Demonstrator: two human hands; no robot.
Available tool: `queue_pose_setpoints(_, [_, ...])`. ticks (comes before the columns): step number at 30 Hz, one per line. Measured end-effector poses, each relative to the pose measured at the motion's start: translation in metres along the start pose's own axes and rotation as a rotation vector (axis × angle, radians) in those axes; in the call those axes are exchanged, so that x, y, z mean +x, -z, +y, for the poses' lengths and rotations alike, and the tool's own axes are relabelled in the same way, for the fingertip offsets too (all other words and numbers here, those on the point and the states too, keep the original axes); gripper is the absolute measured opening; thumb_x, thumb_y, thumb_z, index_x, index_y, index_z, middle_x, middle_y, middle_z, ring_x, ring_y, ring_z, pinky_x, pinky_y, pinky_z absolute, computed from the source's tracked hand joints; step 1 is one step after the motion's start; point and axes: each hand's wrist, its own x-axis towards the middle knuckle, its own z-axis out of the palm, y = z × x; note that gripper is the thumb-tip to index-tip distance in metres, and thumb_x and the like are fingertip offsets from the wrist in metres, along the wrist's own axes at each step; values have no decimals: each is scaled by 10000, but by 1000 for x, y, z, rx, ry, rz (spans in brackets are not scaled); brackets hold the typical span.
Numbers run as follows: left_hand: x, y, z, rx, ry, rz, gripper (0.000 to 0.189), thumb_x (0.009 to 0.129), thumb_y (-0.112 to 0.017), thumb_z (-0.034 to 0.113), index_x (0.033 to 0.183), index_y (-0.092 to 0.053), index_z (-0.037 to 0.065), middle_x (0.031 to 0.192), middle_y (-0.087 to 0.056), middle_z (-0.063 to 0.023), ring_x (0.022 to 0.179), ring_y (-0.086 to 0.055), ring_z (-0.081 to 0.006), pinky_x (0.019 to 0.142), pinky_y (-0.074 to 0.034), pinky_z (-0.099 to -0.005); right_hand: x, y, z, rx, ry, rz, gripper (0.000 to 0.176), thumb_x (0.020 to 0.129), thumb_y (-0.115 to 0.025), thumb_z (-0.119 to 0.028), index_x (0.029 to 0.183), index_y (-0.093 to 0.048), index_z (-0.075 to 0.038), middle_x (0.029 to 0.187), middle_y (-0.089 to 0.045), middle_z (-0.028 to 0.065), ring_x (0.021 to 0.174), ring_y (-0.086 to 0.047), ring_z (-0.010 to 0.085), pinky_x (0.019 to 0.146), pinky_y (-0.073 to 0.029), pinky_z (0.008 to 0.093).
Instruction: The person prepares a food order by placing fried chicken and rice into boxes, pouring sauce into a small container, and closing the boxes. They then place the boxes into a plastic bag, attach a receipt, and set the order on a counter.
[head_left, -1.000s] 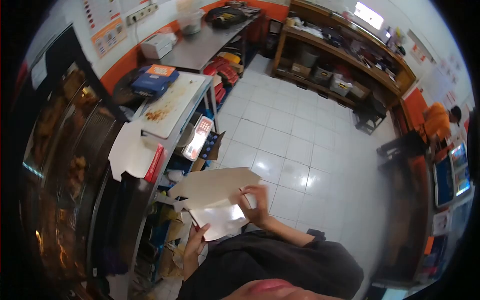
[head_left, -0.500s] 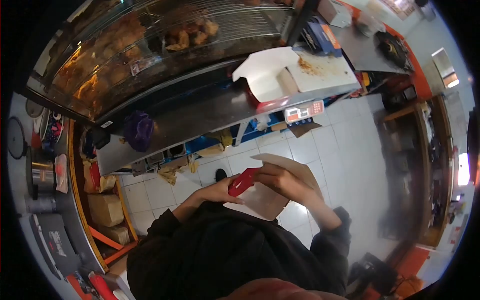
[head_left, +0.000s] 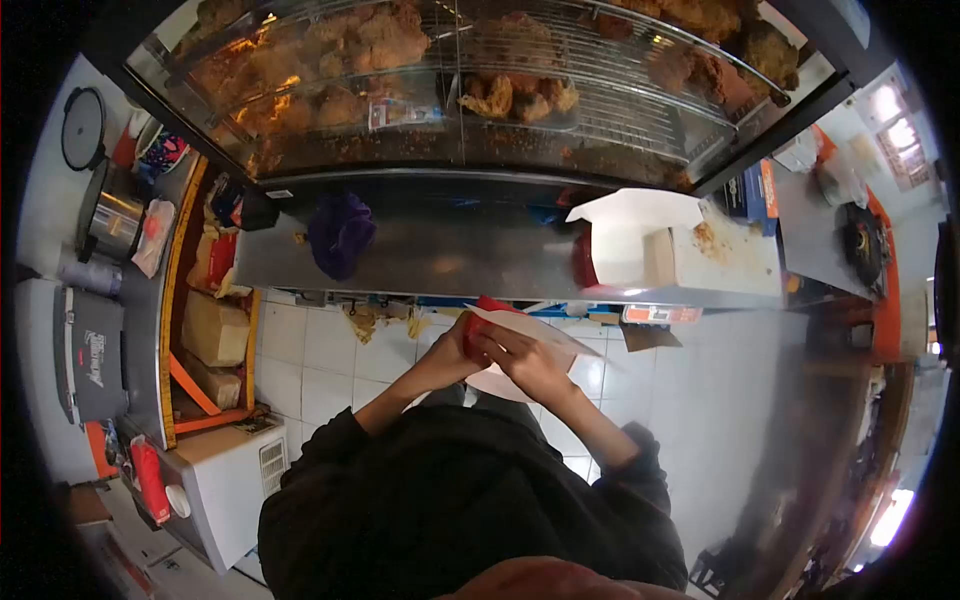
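Between my hands, in front of my body, is a partly folded carton (head_left: 560, 347), red outside and white inside. My left hand (head_left: 447, 358) is closed round its red left side. On the inner flap near the middle lies my right hand (head_left: 525, 365), its fingers bent and pressed against the carton. Beyond them, on the steel counter (head_left: 450, 250), stands an open white and red box (head_left: 625, 240) with brown crumbs on its lid. A crumpled purple cloth (head_left: 341, 236) lies at the counter's left part.
A glass display case (head_left: 460, 165) with fried pieces on racks stands behind the counter. At the left are wooden shelving with paper bags (head_left: 215, 330), a metal pot (head_left: 115, 213) and a white appliance (head_left: 215, 480). Tiled floor (head_left: 690, 400) shows at the right.
The view has turned to face the counter squarely. The carton's sides have come closer together between my hands, and my right hand has moved nearer to my left.
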Motion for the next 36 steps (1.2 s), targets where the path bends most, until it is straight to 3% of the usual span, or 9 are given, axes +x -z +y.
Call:
queue_pose_setpoints(5, [18,13,8,-33,56,178,478,861,-611,131,1288,-415,42,1141,-526,-45,901,-537,-116,776,-450,-290,13,15,6,196,11,70,613,754,-565,55,1337,-496,-122,1413,-410,144,1168,-543,308,946,-497,379])
queue_pose_setpoints(15, [110,68,-66,-11,217,550,651,930,-538,346,1445,-293,31,1419,-387,-124,1279,-399,-227,1040,-300,-338,-64,68,87,243,-303,656,397,739,-558,138,1050,-681,-76,1122,-589,113,1016,-601,278,834,-514,345])
queue_pose_setpoints(18, [113,96,-119,-80,132,811,651,887,-498,440,1442,-304,160,1433,-367,-77,1306,-364,-290,1000,-316,-556,-104,104,148,182,-457,988,261,755,-554,114,962,-655,-9,914,-599,113,838,-608,253,747,-488,310])
queue_pose_setpoints(21, [118,88,-86,38,-74,1334,684,920,-461,439,1438,-283,30,1441,-335,-158,1311,-351,-309,1021,-336,-470,-134,118,245,397,-633,1414,181,855,-499,96,945,-638,23,869,-619,108,820,-599,167,719,-478,274])
queue_pose_setpoints(22, [132,76,-63,483,-372,1404,673,944,-447,435,1424,-290,-9,1465,-295,-194,1329,-326,-315,1062,-295,-449,-137,134,270,469,-672,1451,188,901,-451,80,948,-630,43,882,-628,106,807,-594,148,732,-486,271])
queue_pose_setpoints(27, [243,-108,164,982,-907,1074,625,969,-383,456,1428,-301,40,1513,-204,-217,1408,-180,-363,1117,-153,-536,-104,183,393,467,-652,977,320,908,-405,67,1136,-626,19,1076,-664,162,1017,-641,234,888,-502,336])
queue_pose_setpoints(30, [315,-155,206,1135,-1179,983,571,985,-385,395,1452,-299,78,1544,-103,-206,1432,-92,-362,1134,-66,-547,-36,175,483,310,-698,638,422,819,-418,52,1199,-597,16,1038,-650,258,993,-637,382,882,-493,411])
queue_pose_setpoints(34, [362,-171,217,1377,-1153,1038,553,984,-360,414,1467,-306,151,1557,-71,-201,1445,-35,-366,1127,-26,-569,30,162,558,2,-648,473,250,745,-553,-18,953,-671,55,949,-657,278,915,-660,369,802,-511,420])
queue_pose_setpoints(36, [372,-161,213,1434,-1108,1138,532,981,-357,431,1449,-364,179,1552,-113,-206,1444,-50,-369,1122,-31,-584,39,165,547,544,-890,708,218,811,-644,-179,853,-674,32,860,-680,213,828,-674,300,757,-511,371])
